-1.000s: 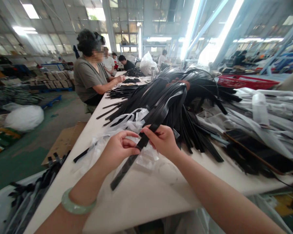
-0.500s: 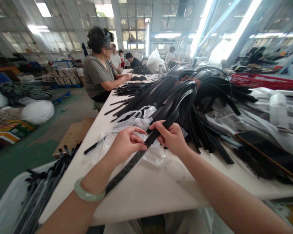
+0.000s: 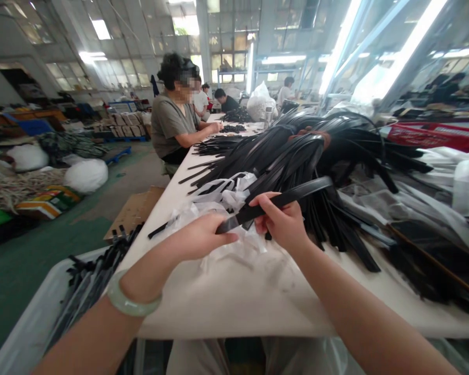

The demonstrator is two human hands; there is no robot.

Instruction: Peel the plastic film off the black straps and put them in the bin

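Note:
A flat black strap (image 3: 305,192) stretches between my two hands above the near part of the table. My right hand (image 3: 279,221) pinches it near the middle, and a curved length sticks out beyond the fingers to the right. The strap's left part runs into my left hand (image 3: 203,234), which is closed on it; the fingers are partly hidden. A pale green bangle (image 3: 135,302) sits on my left wrist. Just behind the hands lie crumpled clear plastic bags (image 3: 234,190) and a large bundle of black straps (image 3: 266,151), tied with a reddish-brown band (image 3: 310,134).
The white table (image 3: 234,307) runs away from me. Below its left edge stands a white bin (image 3: 39,312) of wrapped black strips, beside a cardboard box (image 3: 136,208). A co-worker (image 3: 172,120) is at the table's left side. White plastic packaging (image 3: 437,182) and a red basket (image 3: 422,136) occupy the right.
My left hand has closed around the strap, and the length that hung below it no longer shows. The strap's far part now curves out to the right. The view has turned slightly left.

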